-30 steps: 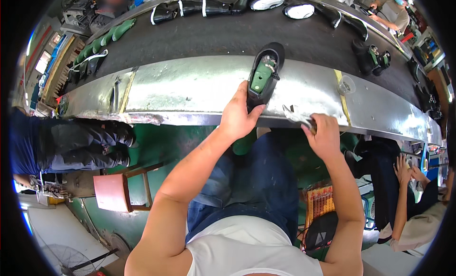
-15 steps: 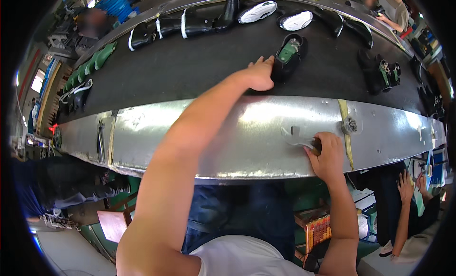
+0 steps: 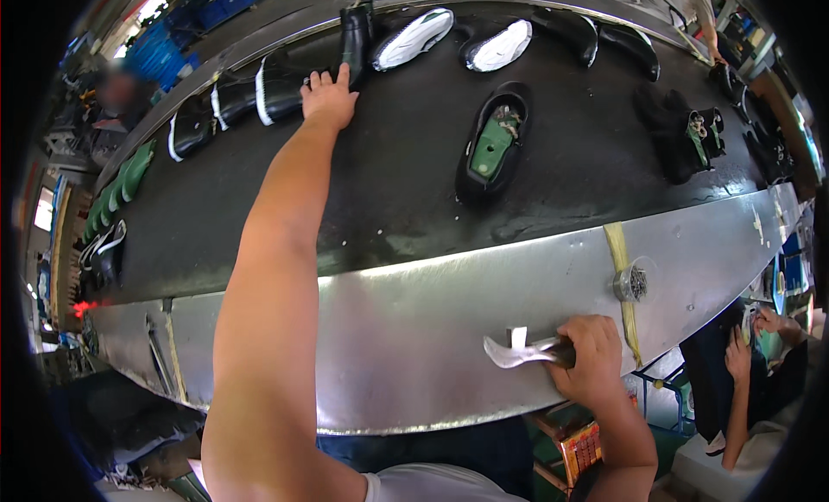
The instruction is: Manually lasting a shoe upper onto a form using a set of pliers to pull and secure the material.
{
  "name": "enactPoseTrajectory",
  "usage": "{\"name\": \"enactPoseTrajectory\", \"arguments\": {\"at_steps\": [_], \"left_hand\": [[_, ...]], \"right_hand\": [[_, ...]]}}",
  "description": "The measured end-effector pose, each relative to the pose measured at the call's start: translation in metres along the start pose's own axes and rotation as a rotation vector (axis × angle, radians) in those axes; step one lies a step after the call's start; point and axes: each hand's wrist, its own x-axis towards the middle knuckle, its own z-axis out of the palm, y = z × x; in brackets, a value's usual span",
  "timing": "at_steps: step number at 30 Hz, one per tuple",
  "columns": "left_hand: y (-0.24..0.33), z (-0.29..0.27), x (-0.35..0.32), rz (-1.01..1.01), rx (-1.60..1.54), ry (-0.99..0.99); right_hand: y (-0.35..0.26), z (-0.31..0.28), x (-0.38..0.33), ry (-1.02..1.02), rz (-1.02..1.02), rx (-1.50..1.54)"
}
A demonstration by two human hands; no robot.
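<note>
My left hand (image 3: 331,99) is stretched to the far side of the dark work surface, fingers spread. Its fingertips are at a black upper (image 3: 294,81) and the foot of an upright black boot (image 3: 356,40); contact is hard to make out. My right hand (image 3: 591,357) is closed round the handle of metal lasting pincers (image 3: 515,351), whose curved jaw and block point left above the metal ledge. Between and beyond my hands lies a black shoe (image 3: 495,144) with a green last inside, its opening facing up.
Along the far edge lie black shoes with white soles (image 3: 501,46). Green lasts (image 3: 121,187) stand at the far left, more black uppers (image 3: 682,139) at the right. A small cup of tacks (image 3: 633,284) sits on the metal ledge (image 3: 432,321). Another person's hands (image 3: 740,351) are at the right.
My left hand has left the black shoe and reached far left to the row of boots. My right hand still holds the pincers. The view has shifted and tilted.
</note>
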Motion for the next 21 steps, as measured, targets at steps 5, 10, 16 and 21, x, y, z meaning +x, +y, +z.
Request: {"name": "enactPoseTrajectory", "arguments": {"at_steps": [5, 10, 16, 21], "left_hand": [[-0.025, -0.002, 0.009, 0.194, 0.062, 0.029], [-0.045, -0.084, -0.067, -0.032, -0.576, 0.052], [-0.111, -0.16, -0.274, 0.194, -0.868, -0.024], [-0.112, -0.209, -0.406, 0.083, -1.243, -0.252]], "right_hand": [[-0.002, 0.004, 0.003, 0.004, -0.01, 0.02], [-0.006, 0.001, 0.002, -0.018, 0.035, 0.005], [-0.012, 0.005, 0.005, 0.0, 0.031, 0.048], [-0.016, 0.008, 0.005, 0.01, 0.008, 0.033]]}}
